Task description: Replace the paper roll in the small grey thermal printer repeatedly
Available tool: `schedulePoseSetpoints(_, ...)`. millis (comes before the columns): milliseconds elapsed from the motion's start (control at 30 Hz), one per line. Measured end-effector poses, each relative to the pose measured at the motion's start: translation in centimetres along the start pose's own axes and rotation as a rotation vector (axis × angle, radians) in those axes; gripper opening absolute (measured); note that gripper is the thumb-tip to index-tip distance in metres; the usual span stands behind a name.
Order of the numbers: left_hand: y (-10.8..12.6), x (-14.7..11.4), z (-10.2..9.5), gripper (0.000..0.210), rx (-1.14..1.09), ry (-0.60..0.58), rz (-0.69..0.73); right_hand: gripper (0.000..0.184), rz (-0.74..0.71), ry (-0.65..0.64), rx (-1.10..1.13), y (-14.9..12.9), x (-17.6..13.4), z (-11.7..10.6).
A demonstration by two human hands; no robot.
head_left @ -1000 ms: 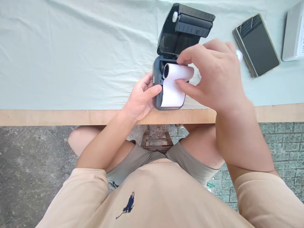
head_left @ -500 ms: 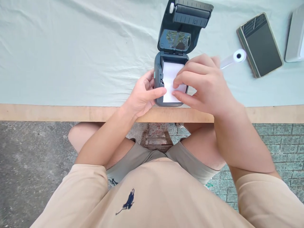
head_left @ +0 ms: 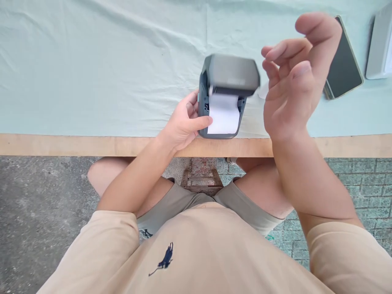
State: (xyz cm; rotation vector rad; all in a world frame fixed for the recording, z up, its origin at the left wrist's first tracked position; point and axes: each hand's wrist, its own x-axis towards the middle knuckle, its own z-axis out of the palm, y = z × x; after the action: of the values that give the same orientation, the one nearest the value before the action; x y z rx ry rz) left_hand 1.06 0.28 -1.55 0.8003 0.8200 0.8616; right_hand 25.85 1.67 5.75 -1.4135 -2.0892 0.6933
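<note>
A dark grey label printer (head_left: 200,110) stands on the cloth near the table's front edge. My left hand (head_left: 186,122) grips its left side, with the thumb on the white paper (head_left: 225,118) that lies over its front. The printer's lid (head_left: 234,71) is partly lowered over the paper and blurred by motion. My right hand (head_left: 295,77) is raised to the right of the lid, palm up, fingers apart and slightly curled, holding nothing. The white paper roll is mostly hidden behind this hand.
A dark phone-like device (head_left: 344,69) lies to the right, partly behind my right hand. A white and grey box-like thing (head_left: 379,49) is at the far right edge. Pale green cloth (head_left: 107,73) covers the table, whose wooden edge (head_left: 61,145) runs along the front.
The printer's lid has swung from upright down towards the paper. My right hand has left the paper, moved up and right, and turned over. My left hand has stayed in place.
</note>
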Motion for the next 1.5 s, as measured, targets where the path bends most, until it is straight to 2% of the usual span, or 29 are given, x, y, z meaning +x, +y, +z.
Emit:
schedulePoseSetpoints(133,0.1,0.0,-0.1,0.097,-0.01,-0.03,0.029,0.066,0.055,-0.006,0.081,0.9,-0.5,1.4)
schedulePoseSetpoints(300,0.0,0.1,-0.2,0.1,-0.041,-0.059,0.026,0.061,0.179,0.031,0.32,2.7,-1.1,3.5)
schedulePoseSetpoints(433,0.0,0.0,0.1,0.097,-0.07,-0.045,0.018,0.065,0.192,-0.015,0.373,3.5,-1.3,4.0)
schedulePoseSetpoints(533,0.2,-0.2,0.6,0.083,-0.096,-0.016,0.027,0.071,0.176,-0.009,0.39,3.3,-1.1,3.6)
schedulePoseSetpoints(667,0.7,-0.1,1.3,0.033,-0.206,0.047,-0.021,0.072,0.211,-0.018,0.496,2.0,-0.9,3.0)
schedulePoseSetpoints(700,0.8,-0.1,1.3,0.03,-0.223,0.085,-0.028,0.069,0.231,-0.022,0.524,1.6,-0.9,2.8)
schedulePoseSetpoints(833,0.6,0.2,1.4,0.039,-0.196,0.148,-0.012,0.063,0.314,-0.059,0.583,0.5,-1.0,2.1)
schedulePoseSetpoints(933,0.5,0.1,1.4,0.037,-0.165,0.147,0.006,0.074,0.296,-0.09,0.614,0.4,-1.4,1.5)
schedulePoseSetpoints(1133,0.7,0.1,1.7,0.034,-0.139,0.15,0.003,0.117,0.232,-0.199,0.507,1.2,-2.2,-0.5)
schedulePoseSetpoints(1200,0.6,0.2,1.6,0.034,-0.136,0.146,-0.006,0.117,0.209,-0.146,0.387,1.1,-2.1,-1.3)
schedulePoseSetpoints(1233,0.6,0.3,1.6,0.033,-0.137,0.146,-0.006,0.11,0.197,-0.092,0.315,0.9,-2.0,-1.7)
schedulePoseSetpoints(1333,0.4,0.4,1.5,0.034,-0.138,0.164,0.012,0.071,0.148,0.157,0.154,0.2,-1.2,-2.0)
schedulePoseSetpoints(1367,0.3,0.5,1.5,0.035,-0.133,0.17,0.017,0.063,0.119,0.247,0.144,-0.1,-0.7,-2.0)
schedulePoseSetpoints(1433,0.3,0.5,1.5,0.035,-0.123,0.181,0.02,0.062,0.056,0.389,0.183,-0.5,0.3,-1.8)
schedulePoseSetpoints(1500,0.3,0.5,1.5,0.033,-0.128,0.198,0.016,0.06,-0.005,0.456,0.248,-1.1,1.2,-1.7)
